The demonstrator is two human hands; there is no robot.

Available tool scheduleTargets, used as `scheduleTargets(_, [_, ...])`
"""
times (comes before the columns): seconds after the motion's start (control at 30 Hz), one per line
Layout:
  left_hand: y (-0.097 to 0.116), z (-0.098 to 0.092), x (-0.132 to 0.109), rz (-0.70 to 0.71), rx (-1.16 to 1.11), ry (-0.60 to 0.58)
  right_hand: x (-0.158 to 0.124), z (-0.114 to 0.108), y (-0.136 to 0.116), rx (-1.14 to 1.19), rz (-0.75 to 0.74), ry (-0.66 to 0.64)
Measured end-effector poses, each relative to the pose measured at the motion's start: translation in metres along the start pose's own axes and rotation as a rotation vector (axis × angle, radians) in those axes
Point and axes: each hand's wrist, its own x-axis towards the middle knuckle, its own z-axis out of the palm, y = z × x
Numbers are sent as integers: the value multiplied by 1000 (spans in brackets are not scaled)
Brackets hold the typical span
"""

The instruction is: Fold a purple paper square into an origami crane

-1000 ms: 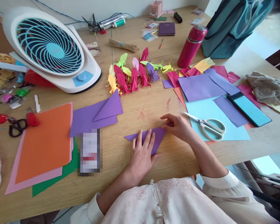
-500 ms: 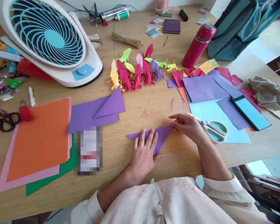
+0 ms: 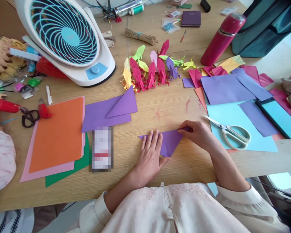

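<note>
A purple sheet of origami paper (image 3: 171, 141), folded into a triangle, lies on the wooden table in front of me. My left hand (image 3: 150, 155) rests flat on its left part, fingers stretched out and thumb apart. At the paper's right corner, my right hand (image 3: 196, 134) pinches the tip between thumb and fingers. White-handled scissors (image 3: 235, 134) lie slightly open to the right of that hand, on a light blue sheet (image 3: 259, 144). Farther left are more purple sheets (image 3: 99, 111), one with a folded triangle on top.
Folded paper figures (image 3: 151, 76) stand in a group behind the work area. A white fan (image 3: 104, 61) is at the back left, a red flask (image 3: 220, 42) at the back right. Orange sheets (image 3: 58, 136) lie left, a phone (image 3: 278, 118) right. Another person's sleeve (image 3: 1, 158) shows at the left edge.
My view has turned a little to the left, bringing another person's sleeve into sight. The right hand still grips the paper's corner, its fingers slightly farther over it; my left hand stays flat.
</note>
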Motion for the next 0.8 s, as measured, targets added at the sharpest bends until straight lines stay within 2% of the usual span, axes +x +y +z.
scheduleTargets(0.17, [-18,-6,-15,-77,20,20,0,-3,1,-38,6,34])
scheduleTargets(0.3, [-22,-15,-10,-63,-23,67,1,-3,8,63,-18,69])
scheduleTargets(0.5, [-23,-22,22,148,-166,147,-9,2,12,286,-33,108])
scheduleTargets(0.7, [-30,-18,32,225,-135,224,-22,12,10,204,-68,244])
scheduleTargets(0.8, [-33,-17,31,292,-23,236,-22,11,13,196,-76,238])
